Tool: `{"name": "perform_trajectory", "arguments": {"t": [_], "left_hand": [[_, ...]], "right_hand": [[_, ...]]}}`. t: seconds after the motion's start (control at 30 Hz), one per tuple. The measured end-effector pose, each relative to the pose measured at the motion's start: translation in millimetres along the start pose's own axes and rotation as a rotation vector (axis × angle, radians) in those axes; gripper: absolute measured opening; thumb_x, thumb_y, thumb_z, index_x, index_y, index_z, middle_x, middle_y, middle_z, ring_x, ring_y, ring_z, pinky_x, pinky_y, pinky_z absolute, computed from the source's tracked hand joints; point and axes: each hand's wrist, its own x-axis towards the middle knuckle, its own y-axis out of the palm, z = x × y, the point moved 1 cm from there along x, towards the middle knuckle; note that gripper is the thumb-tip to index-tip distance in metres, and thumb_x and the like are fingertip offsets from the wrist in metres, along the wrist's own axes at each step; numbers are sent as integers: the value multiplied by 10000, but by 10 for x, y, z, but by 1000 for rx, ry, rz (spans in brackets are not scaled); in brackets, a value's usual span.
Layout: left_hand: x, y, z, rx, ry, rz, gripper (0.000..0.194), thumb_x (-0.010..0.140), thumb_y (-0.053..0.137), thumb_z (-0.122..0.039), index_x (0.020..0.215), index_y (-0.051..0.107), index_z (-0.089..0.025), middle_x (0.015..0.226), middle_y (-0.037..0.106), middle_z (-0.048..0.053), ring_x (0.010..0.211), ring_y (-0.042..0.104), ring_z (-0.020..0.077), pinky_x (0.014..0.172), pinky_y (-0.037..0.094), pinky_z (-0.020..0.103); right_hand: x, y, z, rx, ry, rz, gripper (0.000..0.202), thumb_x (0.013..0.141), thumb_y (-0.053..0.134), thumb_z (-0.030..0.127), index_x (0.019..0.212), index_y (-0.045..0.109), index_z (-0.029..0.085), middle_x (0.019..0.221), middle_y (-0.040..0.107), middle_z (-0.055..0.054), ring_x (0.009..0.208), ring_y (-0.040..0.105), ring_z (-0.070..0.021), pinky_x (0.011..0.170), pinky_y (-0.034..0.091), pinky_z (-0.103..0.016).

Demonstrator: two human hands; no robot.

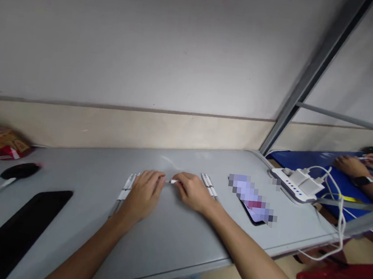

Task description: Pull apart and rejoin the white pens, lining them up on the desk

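My left hand (147, 191) is closed above the grey desk, its fingertips pinched together; what lies between them is mostly hidden. My right hand (192, 190) faces it a short gap away, with fingers closed on a slim white pen (173, 181). A thin tip of the pen points left into the gap, and the rest is hidden by the fingers. Beside and partly under my left hand lies a row of white and grey pens (124, 194). A smaller group of similar pens (208, 185) lies just past my right hand.
A phone (250, 199) and a white power strip (297, 184) with cables are on the right. On the left are a black mat (19, 233), a dark mouse (20, 171) and a bottle (4, 141). Another person's hands (352, 166) work at the blue table beyond the metal post.
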Motion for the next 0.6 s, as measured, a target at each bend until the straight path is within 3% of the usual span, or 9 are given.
{"name": "perform_trajectory", "arguments": {"t": [0.07, 0.13, 0.23, 0.3, 0.37, 0.5, 0.53, 0.6], "left_hand": [[11, -25, 30, -32, -71, 50, 359, 971, 308, -345, 802, 586, -194, 781, 632, 31, 782, 581, 199, 771, 441, 360], [22, -51, 47, -99, -89, 73, 326, 955, 349, -337, 772, 580, -198, 737, 626, 14, 721, 576, 179, 722, 446, 330], [33, -82, 34, -232, -13, 8, 147, 895, 481, -305, 902, 595, -212, 920, 655, 26, 885, 594, 179, 812, 461, 323], [35, -84, 22, -285, -7, -30, 182, 847, 568, -325, 994, 583, -218, 1013, 649, 37, 953, 591, 187, 843, 468, 326], [34, -76, 25, -300, -87, -42, 248, 847, 575, -375, 1036, 575, -214, 1013, 658, 39, 917, 605, 184, 802, 479, 316], [34, -70, 58, -265, -227, 71, 362, 949, 368, -412, 769, 594, -193, 664, 615, -5, 623, 566, 148, 624, 441, 284], [36, -77, 63, -266, -213, 80, 363, 946, 374, -404, 747, 594, -194, 651, 606, -6, 613, 559, 146, 614, 435, 282], [43, -97, 63, -289, -129, 36, 264, 907, 463, -383, 791, 613, -200, 814, 654, 19, 767, 603, 163, 685, 458, 286]], "right_hand": [[-2, -21, -4, -16, -3, -2, 233, 968, 429, 210, 1096, 619, 163, 1000, 674, -90, 898, 615, -175, 810, 424, -279], [-5, -37, -8, -13, -13, 1, 230, 968, 430, 208, 1096, 616, 164, 998, 673, -91, 898, 611, -177, 808, 422, -281], [-8, -52, -14, 10, -16, -1, 234, 972, 417, 203, 1094, 612, 161, 998, 672, -88, 898, 610, -174, 806, 424, -279], [-9, -61, -15, 20, -11, -10, 235, 973, 413, 204, 1096, 608, 161, 999, 671, -86, 899, 608, -173, 800, 426, -277], [-9, -67, -14, 19, -9, -17, 234, 973, 413, 209, 1094, 607, 162, 996, 669, -85, 895, 605, -174, 797, 427, -278], [-11, -68, -10, 0, -25, -22, 232, 974, 413, 217, 1087, 609, 163, 997, 668, -83, 901, 600, -176, 808, 422, -281], [-12, -66, -10, -4, -28, -20, 231, 974, 414, 216, 1086, 609, 164, 997, 668, -82, 901, 601, -177, 809, 421, -281], [-12, -60, -13, -8, -26, -15, 229, 972, 416, 212, 1087, 608, 165, 994, 669, -81, 896, 601, -176, 804, 420, -279]]}}
